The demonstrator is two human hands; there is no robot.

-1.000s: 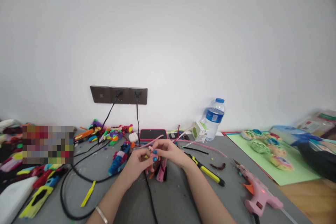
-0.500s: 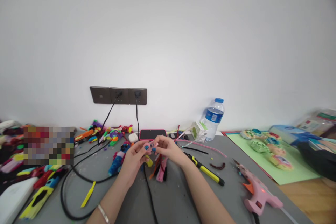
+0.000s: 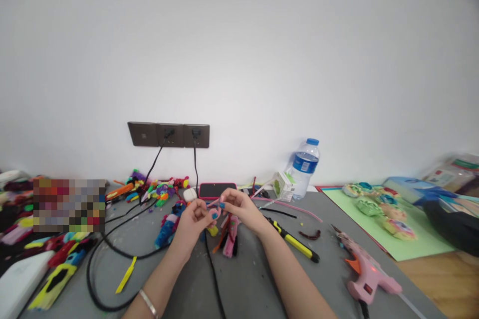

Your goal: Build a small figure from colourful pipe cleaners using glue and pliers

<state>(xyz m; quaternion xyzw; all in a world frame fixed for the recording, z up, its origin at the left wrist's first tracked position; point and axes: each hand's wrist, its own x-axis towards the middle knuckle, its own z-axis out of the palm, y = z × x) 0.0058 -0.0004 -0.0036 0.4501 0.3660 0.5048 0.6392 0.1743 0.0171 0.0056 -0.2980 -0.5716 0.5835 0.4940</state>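
Left hand (image 3: 192, 220), right hand (image 3: 240, 209) pinch one pipe cleaner (image 3: 214, 203).

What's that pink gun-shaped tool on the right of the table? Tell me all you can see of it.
It is a glue gun, pink plastic by its look, with an orange part under the barrel and a red spot on the grip. It lies on its side on the gray table, nozzle pointing toward the wall. A clear stick pokes out behind; a dark cord leaves the grip.
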